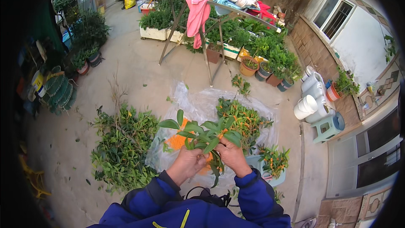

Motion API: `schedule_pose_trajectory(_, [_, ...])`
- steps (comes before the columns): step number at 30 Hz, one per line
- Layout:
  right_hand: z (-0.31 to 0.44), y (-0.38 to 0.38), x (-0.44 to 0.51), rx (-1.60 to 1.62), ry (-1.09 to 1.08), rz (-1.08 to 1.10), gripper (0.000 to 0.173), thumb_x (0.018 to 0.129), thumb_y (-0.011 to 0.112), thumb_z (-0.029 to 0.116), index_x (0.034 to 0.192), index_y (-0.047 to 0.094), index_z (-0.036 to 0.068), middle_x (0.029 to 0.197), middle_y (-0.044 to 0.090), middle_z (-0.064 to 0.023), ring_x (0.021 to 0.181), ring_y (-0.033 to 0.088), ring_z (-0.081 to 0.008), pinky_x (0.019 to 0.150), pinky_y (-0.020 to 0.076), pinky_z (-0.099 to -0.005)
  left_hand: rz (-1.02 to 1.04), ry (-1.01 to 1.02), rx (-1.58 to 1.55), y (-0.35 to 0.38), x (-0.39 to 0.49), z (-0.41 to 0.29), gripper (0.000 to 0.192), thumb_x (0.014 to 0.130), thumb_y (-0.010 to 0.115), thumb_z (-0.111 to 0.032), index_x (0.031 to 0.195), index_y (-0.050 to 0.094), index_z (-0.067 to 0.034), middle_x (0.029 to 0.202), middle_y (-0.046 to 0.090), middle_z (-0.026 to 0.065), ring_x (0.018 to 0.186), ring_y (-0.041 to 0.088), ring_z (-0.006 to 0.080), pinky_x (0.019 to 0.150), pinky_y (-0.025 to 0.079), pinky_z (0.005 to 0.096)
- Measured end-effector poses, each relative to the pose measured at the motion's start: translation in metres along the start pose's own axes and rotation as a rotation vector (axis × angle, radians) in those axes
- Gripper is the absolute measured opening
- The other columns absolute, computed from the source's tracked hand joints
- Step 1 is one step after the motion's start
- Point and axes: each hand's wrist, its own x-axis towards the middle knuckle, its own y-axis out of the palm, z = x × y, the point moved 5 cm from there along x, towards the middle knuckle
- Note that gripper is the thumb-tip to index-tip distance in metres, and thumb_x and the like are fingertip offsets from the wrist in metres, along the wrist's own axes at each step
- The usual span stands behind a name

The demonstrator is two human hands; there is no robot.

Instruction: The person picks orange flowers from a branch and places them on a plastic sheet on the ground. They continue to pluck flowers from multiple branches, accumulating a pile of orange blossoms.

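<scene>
Between my hands is a leafy sprig [202,132] with small orange blossoms near its right end. My left hand [189,161] grips its stem low on the left. The fingers of my right hand [230,153] close on the sprig beside the orange flower cluster. Beneath it, a heap of loose orange blossoms [176,140] lies on a clear plastic sheet [202,101], partly hidden by leaves and hands. Flowering cut branches [240,118] are piled on the sheet's right side. To the left, a large pile of green branches [123,145] rests on the concrete.
A light-blue tub [278,181] with flowering sprigs stands by my right arm. Ahead is a metal drying rack [205,42] with laundry, backed by potted plants [249,66]. A white bucket [305,106] and a green stool [326,129] line the right wall. Green netting [60,90] lies at left.
</scene>
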Motion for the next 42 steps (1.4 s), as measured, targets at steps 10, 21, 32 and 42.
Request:
schedule_pose_trajectory(10, [0.019,0.008,0.001,-0.309,-0.071,-0.235,0.013,0.084,0.065,0.009,0.090,0.071,0.000,0.075,0.068,-0.0130,0.064,0.061,-0.0175,0.060,0.0482,-0.0346,-0.070,0.462,0.307,0.011,-0.005,0.004,0.018,0.088,0.050,0.008,0.095,0.063,-0.003,0.074,0.066,0.0082,0.047,0.052,0.0114,0.040,0.034,0.0256])
schedule_pose_trajectory(21, [0.007,-0.038,-0.007,-0.780,-0.277,0.009,0.013,0.083,0.065,0.012,0.078,0.067,0.000,0.069,0.062,-0.0205,0.066,0.061,-0.0434,0.060,0.0487,-0.0505,-0.051,-0.047,-0.027,-0.012,0.015,0.019,0.017,0.090,0.056,0.003,0.106,0.057,-0.001,0.077,0.063,0.0119,0.049,0.048,0.0111,0.038,0.031,0.0236])
schedule_pose_trajectory(32, [-0.131,-0.110,0.007,-0.934,0.111,-0.195,0.018,0.078,0.069,0.014,0.093,0.076,0.008,0.081,0.071,-0.0198,0.078,0.069,-0.0403,0.071,0.0546,-0.0503,-0.017,-0.185,-0.107,-0.027,0.032,0.044,0.012,0.091,0.059,-0.002,0.101,0.052,0.000,0.081,0.056,0.0097,0.049,0.040,0.0068,0.042,0.031,0.0206])
schedule_pose_trajectory(42, [-0.095,-0.101,-0.016,-0.626,-0.166,-0.400,0.004,0.080,0.067,0.008,0.079,0.068,0.004,0.076,0.067,-0.0169,0.067,0.064,-0.0366,0.059,0.0495,-0.0431,-0.077,-0.102,0.028,-0.023,0.043,0.059,0.011,0.088,0.060,0.001,0.099,0.057,-0.002,0.075,0.059,0.0104,0.045,0.041,0.0085,0.039,0.030,0.0210])
